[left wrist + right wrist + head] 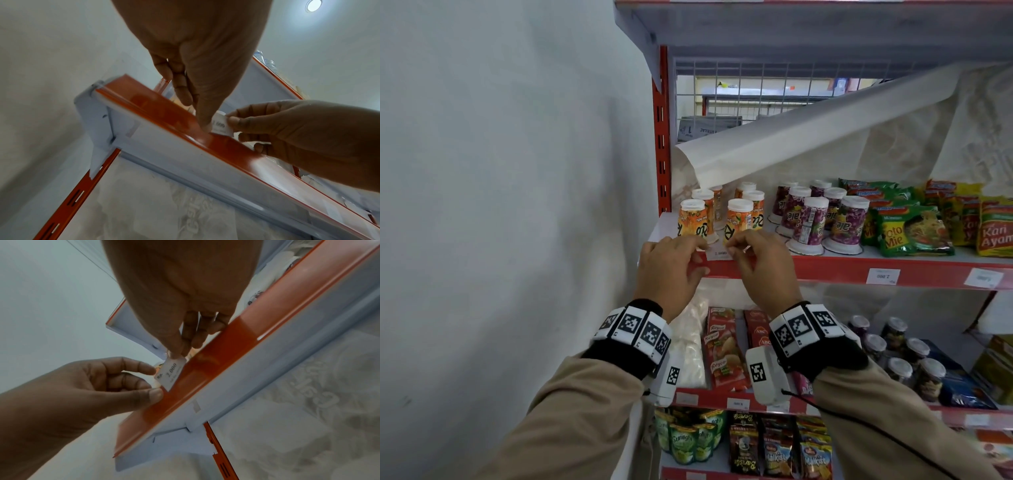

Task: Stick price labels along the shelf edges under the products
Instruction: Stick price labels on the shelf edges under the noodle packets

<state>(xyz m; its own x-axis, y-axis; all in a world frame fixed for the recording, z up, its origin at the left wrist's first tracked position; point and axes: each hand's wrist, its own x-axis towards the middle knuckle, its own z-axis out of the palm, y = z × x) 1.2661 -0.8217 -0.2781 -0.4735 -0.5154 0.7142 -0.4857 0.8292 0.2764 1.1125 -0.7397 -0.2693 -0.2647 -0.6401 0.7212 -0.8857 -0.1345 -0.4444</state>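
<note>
Two hands meet at the left end of the red shelf edge (825, 269), and both pinch one white label (719, 254) printed "2.000". The left hand (671, 270) holds the label's left end between thumb and fingertips; in the right wrist view its thumb (154, 396) lies against the red strip just beside the label's corner. The right hand (760, 263) pinches the right end between thumb and forefinger, its other fingers curled behind.

The label's long axis runs along the shelf edge, left to right in the head view. Its printed face points outward toward the person, and its lower long side meets the top of the red strip while the rest stands above it. Whether it is already stuck down cannot be told.

Directly behind the label stand orange cups (738, 221) with white lids, on the shelf board. Purple cups (822, 219) stand to their right, then green and yellow noodle packs (914, 233). Farther right on the same red edge sit two more labels (883, 276), under the noodle packs. A loose white sheet (808, 137) curls down at the back of the shelf above the cups. Lower shelves hold sachets and jars, and a pale wall (517, 171) lies to the left.
</note>
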